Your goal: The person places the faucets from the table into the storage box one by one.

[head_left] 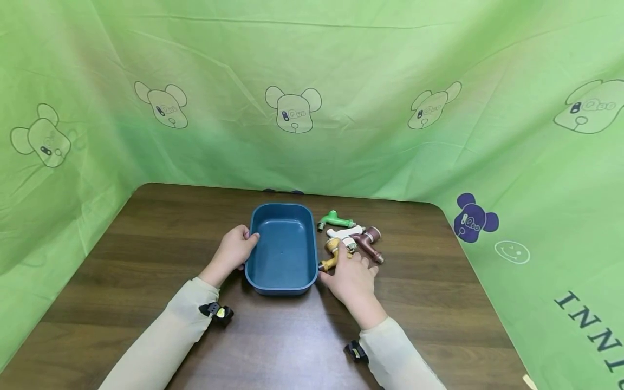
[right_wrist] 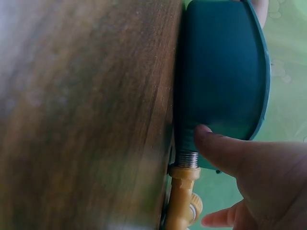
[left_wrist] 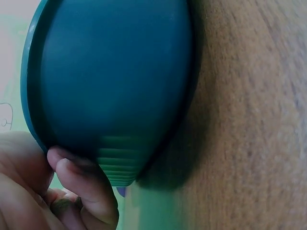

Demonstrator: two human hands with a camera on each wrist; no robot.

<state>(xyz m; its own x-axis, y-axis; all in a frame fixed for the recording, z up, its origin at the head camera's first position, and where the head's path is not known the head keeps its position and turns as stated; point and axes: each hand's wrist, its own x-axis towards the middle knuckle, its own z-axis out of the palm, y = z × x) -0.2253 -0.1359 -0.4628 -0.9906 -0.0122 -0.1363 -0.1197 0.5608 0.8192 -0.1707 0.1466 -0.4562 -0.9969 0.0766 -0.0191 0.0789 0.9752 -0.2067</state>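
Note:
A blue rectangular plastic bin (head_left: 281, 254), its inside bare, sits in the middle of the table. My left hand (head_left: 231, 249) grips its left rim, thumb over the edge and fingers against the outer wall. On the other side, my right hand (head_left: 353, 279) is spread over a yellow tap (head_left: 329, 264). The right wrist view shows that thumb straight against the bin's outer wall, close above the tap's threaded end (right_wrist: 187, 159). Past the fingers lie a brown tap (head_left: 372, 252), a white tap (head_left: 346, 232) and a green tap (head_left: 336, 219).
The wooden table (head_left: 414, 303) ends at a green cloth backdrop (head_left: 351, 151) printed with bear heads, which hangs behind and along both sides. A black strap (head_left: 216, 311) is worn at the left wrist and another strap (head_left: 356, 351) at the right.

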